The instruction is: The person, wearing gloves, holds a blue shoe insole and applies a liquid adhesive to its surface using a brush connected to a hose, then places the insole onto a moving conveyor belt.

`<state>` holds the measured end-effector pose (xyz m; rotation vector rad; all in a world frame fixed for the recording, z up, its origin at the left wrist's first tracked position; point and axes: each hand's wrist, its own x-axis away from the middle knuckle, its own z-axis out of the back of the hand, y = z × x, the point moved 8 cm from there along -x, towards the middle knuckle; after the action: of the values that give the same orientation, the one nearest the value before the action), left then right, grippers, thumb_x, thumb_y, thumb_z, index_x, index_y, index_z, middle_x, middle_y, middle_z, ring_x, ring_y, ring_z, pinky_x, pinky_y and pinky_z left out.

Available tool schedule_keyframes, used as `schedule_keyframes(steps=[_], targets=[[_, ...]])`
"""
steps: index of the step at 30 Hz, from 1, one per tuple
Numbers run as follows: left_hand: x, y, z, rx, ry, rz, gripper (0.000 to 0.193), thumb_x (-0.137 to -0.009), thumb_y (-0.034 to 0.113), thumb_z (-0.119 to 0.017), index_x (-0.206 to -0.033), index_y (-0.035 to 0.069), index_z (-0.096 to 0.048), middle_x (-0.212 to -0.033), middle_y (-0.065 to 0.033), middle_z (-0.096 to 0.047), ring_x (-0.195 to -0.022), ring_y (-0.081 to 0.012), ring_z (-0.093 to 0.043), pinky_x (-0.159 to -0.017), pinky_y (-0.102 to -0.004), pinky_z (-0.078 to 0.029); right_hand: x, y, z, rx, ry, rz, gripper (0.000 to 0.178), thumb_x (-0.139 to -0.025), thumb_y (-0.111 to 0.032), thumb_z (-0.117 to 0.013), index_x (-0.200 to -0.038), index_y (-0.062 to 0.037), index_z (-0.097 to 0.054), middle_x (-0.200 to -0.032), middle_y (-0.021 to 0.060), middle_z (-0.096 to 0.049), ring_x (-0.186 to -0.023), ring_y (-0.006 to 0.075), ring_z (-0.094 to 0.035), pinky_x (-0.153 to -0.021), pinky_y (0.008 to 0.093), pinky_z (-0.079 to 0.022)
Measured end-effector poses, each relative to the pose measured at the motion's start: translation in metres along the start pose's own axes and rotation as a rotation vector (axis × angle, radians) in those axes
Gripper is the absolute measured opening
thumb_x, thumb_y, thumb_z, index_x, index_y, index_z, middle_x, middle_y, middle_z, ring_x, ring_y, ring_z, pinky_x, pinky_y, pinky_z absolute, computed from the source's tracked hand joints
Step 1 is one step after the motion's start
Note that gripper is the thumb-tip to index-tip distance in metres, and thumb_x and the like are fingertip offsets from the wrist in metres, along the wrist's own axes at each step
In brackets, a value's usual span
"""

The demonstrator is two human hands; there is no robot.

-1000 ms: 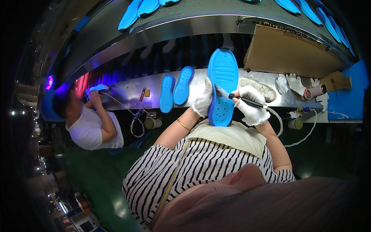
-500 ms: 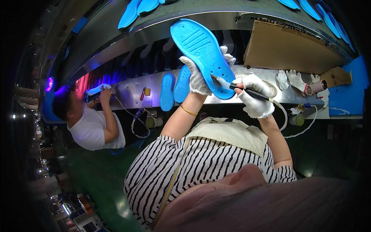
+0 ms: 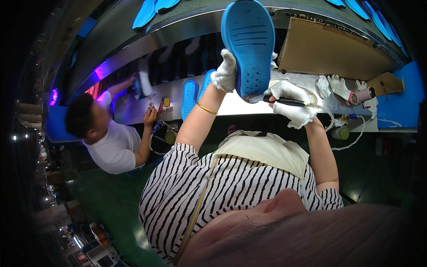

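Note:
A white-gloved left hand of mine [image 3: 225, 73] grips a blue shoe sole [image 3: 251, 49] by its side edges, raised above the bench. Part of that hand is hidden behind the sole. The sole stands nearly upright in view, its grooves and small holes showing. In my right hand [image 3: 293, 101], with a white glove and bare fingertips, is a brush [image 3: 284, 101] with a black handle and a pale tube at its back end. Its bristles touch the lower rim of the sole or lie very close to it. Just left of my left hand, other blue soles [image 3: 189, 99] lie on the metal bench.
A cardboard box [image 3: 331, 51] stands at the back right, with white gloves [image 3: 341, 89] and a tape roll [image 3: 364, 94] beside it. Behind the bench runs a conveyor [image 3: 195, 22] carrying blue soles. A co-worker in a white shirt [image 3: 116, 149] works at left, near red-handled pliers [image 3: 161, 104].
The sole has turned more upright and moved up, away from me. The brush has shifted from the sole's holed face to its lower rim. At left the co-worker's arms have moved apart.

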<state>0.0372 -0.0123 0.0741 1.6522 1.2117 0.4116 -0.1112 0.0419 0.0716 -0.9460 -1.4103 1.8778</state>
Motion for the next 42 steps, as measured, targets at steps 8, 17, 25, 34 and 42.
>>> schedule_keyframes(steps=[8, 17, 25, 34, 42], targets=[[-0.008, -0.013, 0.001, -0.153, 0.011, 0.282, 0.109, -0.069, 0.083, -0.057, -0.14, 0.001, -0.046, -0.119, -0.0222, -0.065, -0.101, -0.03, -0.069, -0.086, -0.0413, -0.06, 0.0, -0.007, 0.008, -0.225, 0.069, -0.044, 0.014, -0.073, 0.0, -0.069, -0.085, -0.0049, -0.065, -0.093, 0.0044, -0.065, -0.083, 0.012, -0.063, -0.074, 0.028, -0.054], [-0.013, -0.04, 0.023, -0.322, 0.214, 0.496, 0.08, -0.088, 0.068, -0.057, -0.139, 0.007, -0.05, -0.116, -0.0154, -0.064, -0.093, -0.0219, -0.066, -0.082, -0.0347, -0.057, -0.009, -0.006, 0.0, -0.116, -0.032, -0.106, 0.012, -0.075, 0.0, -0.066, -0.085, -0.0048, -0.059, -0.09, 0.0054, -0.065, -0.086, 0.0138, -0.062, -0.08, 0.0293, -0.051], [-0.014, -0.041, 0.026, -0.364, 0.153, 0.56, 0.086, -0.086, 0.071, -0.056, -0.144, 0.009, -0.046, -0.121, -0.0178, -0.062, -0.098, -0.0248, -0.066, -0.081, -0.0375, -0.058, -0.012, -0.002, 0.012, 0.051, -0.045, -0.038, 0.011, -0.077, -0.003, -0.067, -0.087, -0.0035, -0.061, -0.092, 0.0039, -0.063, -0.083, 0.0112, -0.061, -0.078, 0.0283, -0.051], [-0.012, -0.024, 0.037, -0.307, 0.292, 0.483, 0.086, -0.086, 0.072, -0.052, -0.14, 0.006, -0.049, -0.116, -0.0185, -0.065, -0.092, -0.0239, -0.069, -0.082, -0.0366, -0.059, -0.011, -0.009, 0.029, 0.246, -0.032, 0.042, 0.011, -0.076, -0.001, -0.067, -0.085, -0.0048, -0.062, -0.091, 0.0041, -0.063, -0.083, 0.0138, -0.062, -0.076, 0.0281, -0.051], [0.014, -0.017, 0.034, 0.654, 0.071, 0.3, 0.079, -0.091, 0.065, -0.052, -0.139, 0.003, -0.048, -0.127, -0.0204, -0.061, -0.114, -0.0353, -0.061, -0.103, -0.0551, -0.046, 0.002, 0.0, 0.062, -0.135, 0.242, 0.043, 0.019, -0.086, 0.0, -0.071, -0.099, -0.0031, -0.058, -0.103, 0.0098, -0.067, -0.095, 0.0141, -0.064, -0.086, 0.0307, -0.053]])
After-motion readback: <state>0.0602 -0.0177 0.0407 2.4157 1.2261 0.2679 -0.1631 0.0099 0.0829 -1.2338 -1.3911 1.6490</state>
